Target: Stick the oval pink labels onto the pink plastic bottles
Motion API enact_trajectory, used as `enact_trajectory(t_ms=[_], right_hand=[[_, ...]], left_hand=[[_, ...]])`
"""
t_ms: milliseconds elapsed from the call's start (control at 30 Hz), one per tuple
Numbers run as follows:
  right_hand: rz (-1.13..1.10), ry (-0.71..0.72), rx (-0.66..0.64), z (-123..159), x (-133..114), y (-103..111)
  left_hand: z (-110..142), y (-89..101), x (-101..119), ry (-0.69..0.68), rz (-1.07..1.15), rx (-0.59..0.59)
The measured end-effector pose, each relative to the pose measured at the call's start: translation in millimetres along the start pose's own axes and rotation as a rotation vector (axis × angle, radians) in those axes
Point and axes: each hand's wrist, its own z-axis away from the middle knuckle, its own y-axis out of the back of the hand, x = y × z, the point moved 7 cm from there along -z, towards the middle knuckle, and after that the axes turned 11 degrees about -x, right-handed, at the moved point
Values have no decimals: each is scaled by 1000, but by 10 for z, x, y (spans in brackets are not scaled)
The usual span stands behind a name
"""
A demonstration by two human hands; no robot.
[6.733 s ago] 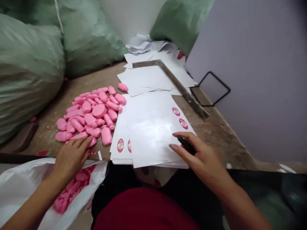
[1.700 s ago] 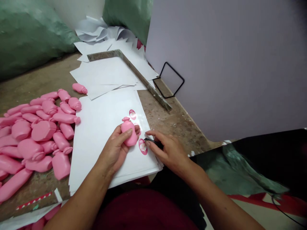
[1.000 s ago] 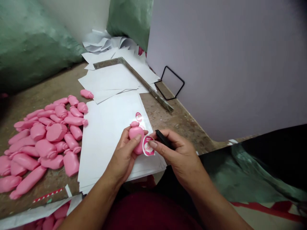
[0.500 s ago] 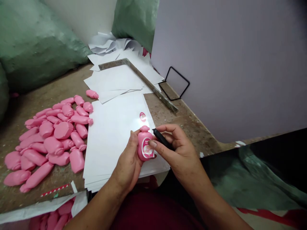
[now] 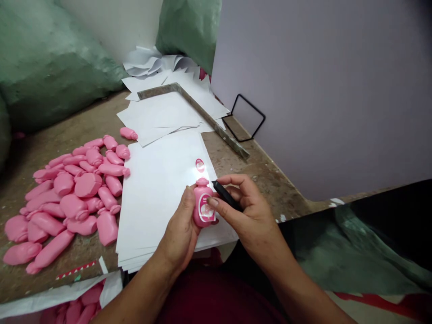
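Note:
My left hand (image 5: 182, 225) is closed around a small pink bottle (image 5: 200, 191), holding it upright over the paper stack. A pink and white oval label (image 5: 204, 208) is on the bottle's front, with its lower right edge standing a little off the outline. My right hand (image 5: 246, 211) grips a black pen-shaped tool (image 5: 227, 194) with a pointed tip, its exact kind unclear. The right thumb presses on the label, and other right fingertips are partly hidden behind the bottle. Just beyond the bottle cap, one smaller oval label (image 5: 200, 165) lies on the white sheet (image 5: 158, 180).
A pile of pink bottles (image 5: 74, 207) covers the table's left side. More pink bottles show in a white bag (image 5: 111, 290) at the near edge. An angled metal bar (image 5: 209, 118) lies across loose papers (image 5: 168, 108). Behind are green sacks (image 5: 57, 63) and a black wire frame (image 5: 259, 123).
The view has shifted very slightly. Both hands keep the same hold, with the right thumb still on the label.

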Motion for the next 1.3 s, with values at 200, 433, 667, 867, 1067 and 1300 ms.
enact_trajectory(t_ms=[200,433,667,867,1067,1300], right_hand=[[72,-4,10,-9,26,0],[233,38,3,3,-9,-1],[134,35,-19,6,-10,-12],[-15,15,-23,20,25,-4],[7,74,-10,57,31,9],[3,61,-1,56,47,5]], left_hand=[[25,-1,29,-33,-124,-41],[44,-40,51,-55,-180,-30],[88,-33,31,-21,-113,10],[78,-31,-1,46,61,21],[98,-34,12,24,75,-11],[108,-17,12,19,20,-6]])
